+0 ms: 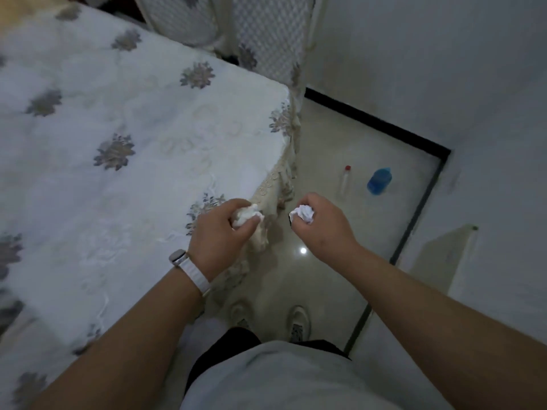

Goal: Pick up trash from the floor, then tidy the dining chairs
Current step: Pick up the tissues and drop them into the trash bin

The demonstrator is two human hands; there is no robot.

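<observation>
Trash is in both of your hands: two wads of crumpled white paper, one apiece. Your left hand [220, 229] has fingers and thumb curled round the left wad [247, 217], which pokes out at the fingertips just over the table's near corner in mid frame. Your right hand [319, 223] grips the right wad [305, 213] the same way, a little apart from the first and above the floor [340, 137]. One watch [189, 266] with a white strap sits on your left wrist. The table [103, 143] fills the left of the frame under a white cloth with grey flower motifs, its fringed edge hanging at the corner beside your left hand. Right of centre, two bottles are on the glossy floor, near each other but not touching: one clear bottle [344, 182] with a red cap and one blue bottle [379, 181]. Your two shoes, the left shoe [241, 313] and the right shoe [299, 321], stand at lower centre. At the top edge two quilted chair backs show behind the table, a rounded chair back [180, 19] and a straighter chair back [266, 34]. A black skirting [376, 122] runs along the foot of the white wall [444, 69] at right.
</observation>
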